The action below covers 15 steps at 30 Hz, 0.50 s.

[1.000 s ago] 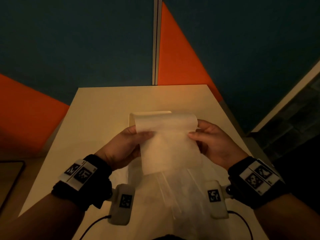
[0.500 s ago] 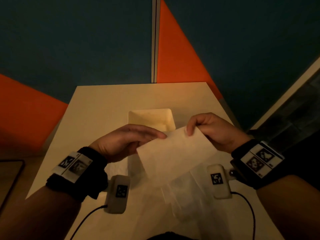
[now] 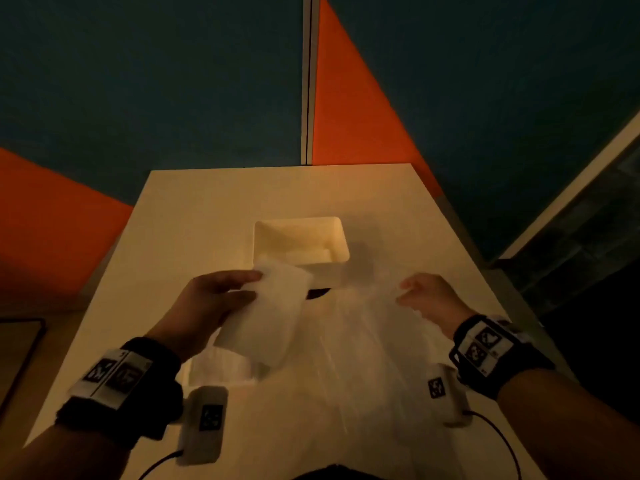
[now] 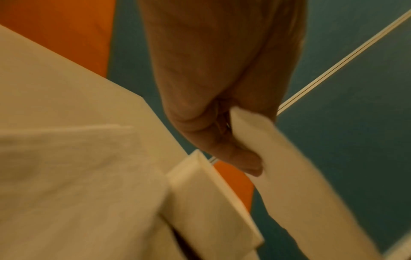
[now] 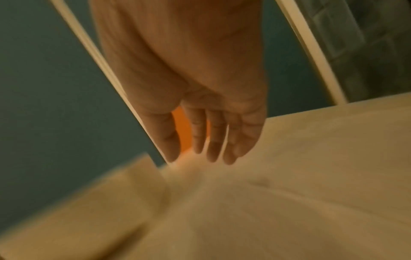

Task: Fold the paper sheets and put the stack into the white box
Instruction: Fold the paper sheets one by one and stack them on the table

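The left hand (image 3: pixel 211 303) has a folded paper sheet (image 3: pixel 266 317) pinched by its far corner, thumb on top and fingers beneath, and the sheet hangs in the air, slanting down toward the person. In the left wrist view the thumb presses the paper against the curled fingers, so this grip is firm and closed on the sheet. The right hand (image 3: pixel 427 297) holds nothing; in the right wrist view its fingers (image 5: pixel 213 140) hang straight and relaxed just above the thin paper spread on the counter (image 3: pixel 194 209).

The white box (image 3: pixel 299 244) stands open beyond both hands, near the middle of the counter, with the held sheet's far edge just in front of its near wall. Whether anything lies inside is hard to tell in this dim light. More sheets (image 3: pixel 363 341) lie flat on the counter between the forearms, and 1 small stack (image 3: pixel 221 368) seems to sit below the left hand.

I would judge that the folded piece now goes down onto that stack while the right hand reaches for the next loose sheet. To do it well, lay the piece flat with its edges squared to those beneath, and let go only once it rests. The right hand should lift a single layer; the paper looks thin and clingy, so 2 could come up together.
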{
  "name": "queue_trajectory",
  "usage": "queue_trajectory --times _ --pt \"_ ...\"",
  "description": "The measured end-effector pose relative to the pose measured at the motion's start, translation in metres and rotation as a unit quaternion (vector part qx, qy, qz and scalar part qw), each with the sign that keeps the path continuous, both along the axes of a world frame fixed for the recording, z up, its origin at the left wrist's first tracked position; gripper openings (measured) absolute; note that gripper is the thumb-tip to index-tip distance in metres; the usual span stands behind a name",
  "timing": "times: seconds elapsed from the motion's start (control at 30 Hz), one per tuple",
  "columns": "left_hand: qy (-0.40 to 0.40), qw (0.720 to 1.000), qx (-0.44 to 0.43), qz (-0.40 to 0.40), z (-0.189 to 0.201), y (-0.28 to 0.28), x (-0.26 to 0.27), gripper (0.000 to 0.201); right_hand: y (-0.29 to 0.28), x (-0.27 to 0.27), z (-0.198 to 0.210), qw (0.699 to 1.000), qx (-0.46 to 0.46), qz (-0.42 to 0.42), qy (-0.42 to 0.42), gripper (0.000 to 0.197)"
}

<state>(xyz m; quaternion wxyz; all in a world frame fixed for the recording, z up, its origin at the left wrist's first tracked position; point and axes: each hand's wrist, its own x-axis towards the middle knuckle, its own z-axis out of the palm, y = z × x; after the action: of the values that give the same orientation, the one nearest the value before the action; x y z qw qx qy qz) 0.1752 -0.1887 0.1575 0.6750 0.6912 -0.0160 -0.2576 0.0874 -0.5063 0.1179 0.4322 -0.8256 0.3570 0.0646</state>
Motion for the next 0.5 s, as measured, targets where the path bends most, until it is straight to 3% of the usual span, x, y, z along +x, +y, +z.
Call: queue_trajectory --times 0.1,0.23,0.33,0.5 --pt "0.027 0.997 0.059 0.042 -0.025 0.022 0.001 0.026 -0.008 -0.015 -0.033 0.989 -0.082 0.051 0.111 0.057" --pt "0.028 0.985 0.158 0.061 -0.051 0.041 0.000 0.024 -0.005 -0.028 -0.053 0.979 -0.132 0.058 0.144 0.084" --pt "-0.045 0.967 0.245 0.046 -0.060 0.047 -0.004 0.030 -0.003 -0.029 -0.058 0.979 -0.138 0.053 0.140 0.084" --pt "-0.098 0.951 0.285 0.067 -0.064 0.051 -0.006 0.038 -0.001 -0.030 -0.057 0.985 -0.108 0.038 0.126 0.075"
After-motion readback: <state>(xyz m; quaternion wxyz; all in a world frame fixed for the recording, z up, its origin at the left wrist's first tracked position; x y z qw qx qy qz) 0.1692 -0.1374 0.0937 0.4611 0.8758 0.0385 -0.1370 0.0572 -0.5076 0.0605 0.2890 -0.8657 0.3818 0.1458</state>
